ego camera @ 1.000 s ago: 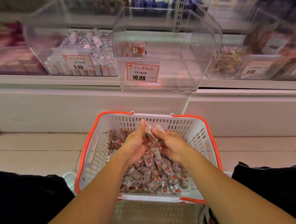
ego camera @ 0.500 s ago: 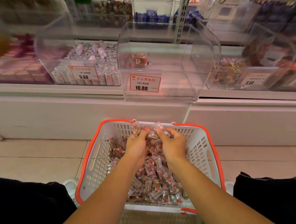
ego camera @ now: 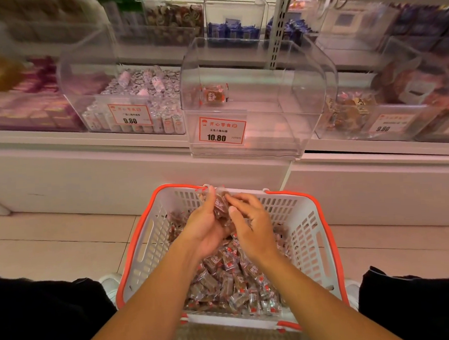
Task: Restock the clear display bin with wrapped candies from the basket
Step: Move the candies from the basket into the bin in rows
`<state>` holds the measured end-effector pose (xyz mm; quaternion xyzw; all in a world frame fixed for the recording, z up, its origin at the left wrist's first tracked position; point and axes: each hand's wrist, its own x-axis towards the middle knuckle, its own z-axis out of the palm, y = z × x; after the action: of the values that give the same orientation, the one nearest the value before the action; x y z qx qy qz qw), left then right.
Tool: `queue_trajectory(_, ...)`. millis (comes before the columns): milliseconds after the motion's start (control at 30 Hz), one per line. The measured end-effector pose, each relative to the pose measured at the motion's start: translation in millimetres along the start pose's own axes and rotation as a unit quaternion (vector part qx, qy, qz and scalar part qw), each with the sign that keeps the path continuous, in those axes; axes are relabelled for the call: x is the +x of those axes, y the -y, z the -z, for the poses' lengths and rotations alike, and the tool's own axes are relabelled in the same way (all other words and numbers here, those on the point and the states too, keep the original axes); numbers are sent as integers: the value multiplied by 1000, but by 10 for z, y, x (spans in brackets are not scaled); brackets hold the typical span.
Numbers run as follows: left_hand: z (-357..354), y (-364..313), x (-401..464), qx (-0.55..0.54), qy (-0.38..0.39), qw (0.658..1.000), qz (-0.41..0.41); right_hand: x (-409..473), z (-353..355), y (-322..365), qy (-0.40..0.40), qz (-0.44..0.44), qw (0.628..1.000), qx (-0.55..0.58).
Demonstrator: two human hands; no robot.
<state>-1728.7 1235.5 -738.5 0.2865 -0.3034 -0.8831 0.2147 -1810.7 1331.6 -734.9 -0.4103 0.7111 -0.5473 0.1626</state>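
Shop shelving across the back, white plinth below, pale floor tiles underfoot. Clear display bin (ego camera: pixel 256 99) on the shelf edge, centre, with a red-bordered price tag (ego camera: pixel 222 131) reading 10.80 on its front. Nearly bare inside: one wrapped candy (ego camera: pixel 215 94) visible near the left wall, nothing else to be made out. Neighbouring bins (ego camera: pixel 124 97) left and right well stocked with other sweets.

Directly below, on the floor: white basket (ego camera: pixel 305 233) with an orange rim, heaped with wrapped candies (ego camera: pixel 232 279) in brown-and-clear wrappers.

Left hand (ego camera: pixel 204 229) and right hand (ego camera: pixel 253 226) cupped together above the far end of the heap, fingers curled round a small clutch of candies (ego camera: pixel 220 204), raised to about rim level, well short of the bin mouth.

Judged barely begun: bin almost empty, basket close to full. Left to do: carry this handful up and over the front lip, tip it in, then many more scoops. Loose cupping likely to shed a piece or two on the lift.
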Motion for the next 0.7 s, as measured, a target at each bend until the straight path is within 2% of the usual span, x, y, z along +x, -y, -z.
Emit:
queue_trajectory(100, 67, -139, -54, 47, 47, 998, 20, 62, 10, 30, 23, -35, 999, 34)
queue_trajectory(233, 71, -396, -162, 207, 68, 974, 61, 250, 205, 182, 54, -86, 990, 98)
queue_trajectory(400, -133, -758, -280, 367, 105, 917, 119, 414, 413, 473, 292, -79, 948, 93)
queue_trajectory(467, -201, -967, -352, 405, 128, 894, 145, 425, 485, 629, 353, -52, 933, 50)
queue_trajectory(533, -282, -1234, -473, 447, 148, 865, 175, 437, 551, 800, 368, -10, 930, 0)
queue_trajectory(600, -426, -1480, -604, 496, 156, 835, 178, 457, 581, 993, 341, 15, 940, -23)
queue_trajectory(700, -684, -1684, -716, 563, 138, 809, 98, 503, 577, 1292, 251, 87, 963, -56)
